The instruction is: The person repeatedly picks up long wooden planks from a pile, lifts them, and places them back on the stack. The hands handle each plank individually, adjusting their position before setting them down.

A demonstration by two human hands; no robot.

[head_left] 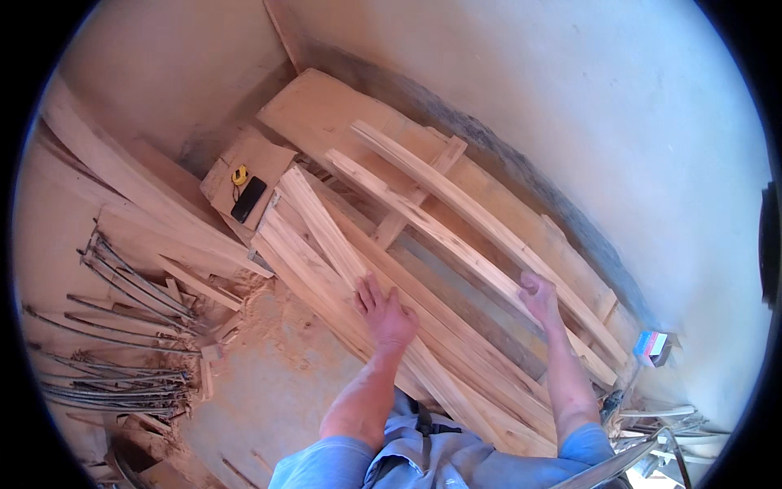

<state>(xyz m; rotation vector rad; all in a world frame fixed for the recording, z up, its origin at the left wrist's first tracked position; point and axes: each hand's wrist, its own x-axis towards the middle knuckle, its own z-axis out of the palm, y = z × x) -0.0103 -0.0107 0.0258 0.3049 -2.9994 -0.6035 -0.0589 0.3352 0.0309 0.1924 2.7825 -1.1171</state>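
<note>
Long batten (456,232) and pale board (322,224): handling step, apparently.
Left hand (389,320): fingers spread, resting on the pale board atop stacked planks (305,281). Right hand (541,301): fingers curled around the long batten, which lies across a crosspiece (393,227). Next move, by judgement, calls for steady support.

Light was strongest on the wall (668,163) beyond the far edge of the plank stack (456,328), dimming leftward; shadows were soft, detail hazy, lines bowed near the black rim.
</note>
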